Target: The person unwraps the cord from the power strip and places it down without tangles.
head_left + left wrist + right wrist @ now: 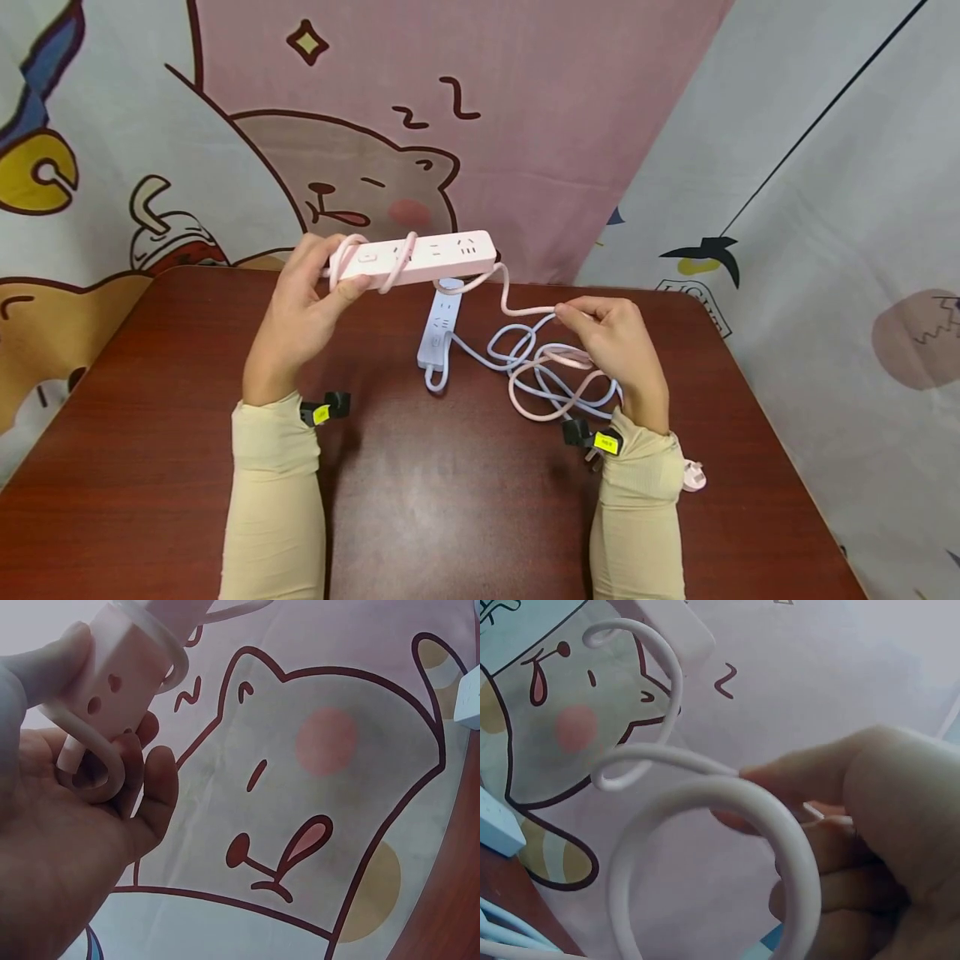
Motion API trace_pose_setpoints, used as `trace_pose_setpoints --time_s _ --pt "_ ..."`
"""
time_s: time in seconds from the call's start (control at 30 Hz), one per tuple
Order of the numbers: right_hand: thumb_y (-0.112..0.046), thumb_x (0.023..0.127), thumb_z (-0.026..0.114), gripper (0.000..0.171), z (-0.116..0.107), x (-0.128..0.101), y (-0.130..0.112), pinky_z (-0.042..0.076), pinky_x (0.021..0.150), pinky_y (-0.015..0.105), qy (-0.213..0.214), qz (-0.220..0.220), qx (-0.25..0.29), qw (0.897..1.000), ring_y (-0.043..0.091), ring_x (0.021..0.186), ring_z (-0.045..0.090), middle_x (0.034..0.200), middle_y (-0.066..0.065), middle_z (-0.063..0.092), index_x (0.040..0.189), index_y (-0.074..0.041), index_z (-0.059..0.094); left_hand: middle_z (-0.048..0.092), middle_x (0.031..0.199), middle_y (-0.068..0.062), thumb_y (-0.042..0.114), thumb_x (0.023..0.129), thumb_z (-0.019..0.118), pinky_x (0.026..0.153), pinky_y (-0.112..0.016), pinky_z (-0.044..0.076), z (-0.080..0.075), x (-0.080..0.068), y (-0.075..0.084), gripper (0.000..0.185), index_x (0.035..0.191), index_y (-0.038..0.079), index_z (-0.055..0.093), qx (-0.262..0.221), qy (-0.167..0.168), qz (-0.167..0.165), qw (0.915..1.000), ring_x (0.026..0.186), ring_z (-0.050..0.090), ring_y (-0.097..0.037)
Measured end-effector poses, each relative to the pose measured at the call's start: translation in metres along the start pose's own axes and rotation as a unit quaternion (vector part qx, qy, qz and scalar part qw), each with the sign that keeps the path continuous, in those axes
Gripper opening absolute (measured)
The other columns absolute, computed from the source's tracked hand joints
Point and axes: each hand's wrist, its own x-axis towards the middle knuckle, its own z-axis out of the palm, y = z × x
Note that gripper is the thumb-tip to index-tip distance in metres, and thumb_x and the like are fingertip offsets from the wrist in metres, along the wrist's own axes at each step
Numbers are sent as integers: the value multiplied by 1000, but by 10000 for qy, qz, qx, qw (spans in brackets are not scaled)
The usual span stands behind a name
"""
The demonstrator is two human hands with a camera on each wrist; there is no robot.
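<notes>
My left hand (300, 308) grips the left end of a pink power strip (438, 257), raised above the table and nearly level. Pink cord is wound around that strip in two turns, seen close in the left wrist view around its body (120, 667). From the strip's right end the pink cord (525, 312) runs to my right hand (618, 342), which pinches it between thumb and fingers. A loop of this cord (802, 870) hangs before the fingers in the right wrist view. More pink cord drops to the table below the right hand.
A blue power strip (438, 333) lies on the brown table (450, 500) beneath the pink one. Its blue cord (495, 362) lies in loose loops, overlapped by pink cord. A pink plug (693, 476) rests right of the right sleeve. A cartoon-printed cloth (555, 125) hangs behind.
</notes>
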Motion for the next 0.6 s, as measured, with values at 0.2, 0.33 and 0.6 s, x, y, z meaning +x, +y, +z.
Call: trace_pose_setpoints --time_s 0.2,0.33,0.6 --pt "-32 99 66 28 1 4 7 44 68 21 359 357 -212 9985 8 76 57 88 6 78 93 -9 81 50 105 5 12 95 71 74 -17 42 0 0 -1 43 137 11 62 -13 -85 -1 10000 94 46 -9" --pt "-30 98 67 28 3 7 11 44 70 19 755 427 -353 9956 5 76 59 86 9 77 92 -7 82 49 105 5 10 95 71 74 -17 42 0 1 -2 42 136 9 62 -89 -134 61 9999 94 46 -9" --pt "-27 98 66 27 9 12 15 40 64 21 1570 634 -366 9849 6 72 56 88 13 78 90 -5 82 52 107 0 9 94 71 77 -20 43 1 1 -3 42 135 8 62 -77 -481 160 9987 96 47 -10"
